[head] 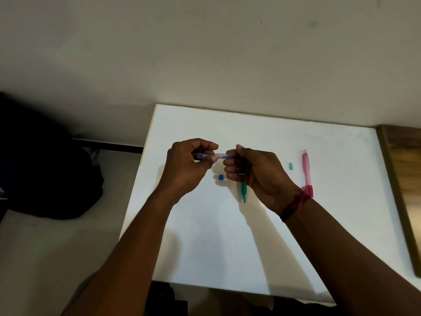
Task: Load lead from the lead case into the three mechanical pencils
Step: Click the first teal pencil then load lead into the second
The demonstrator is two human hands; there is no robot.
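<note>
My left hand (186, 165) pinches a slim blue and clear lead case (215, 155), held level above the white table (273, 247). My right hand (252, 172) grips the green mechanical pencil (244, 193), whose tip points down toward me. The pencil's upper end is hidden in my fingers, close to the case's right end. A small blue cap (220, 177) lies on the table below my hands. A green cap (291, 166) lies to the right, and beside it a pink mechanical pencil (306, 172). No third pencil is in view.
A dark bag (45, 169) sits on the floor to the left of the table. A wooden panel (405, 179) runs along the table's right edge. A pale wall rises behind the table.
</note>
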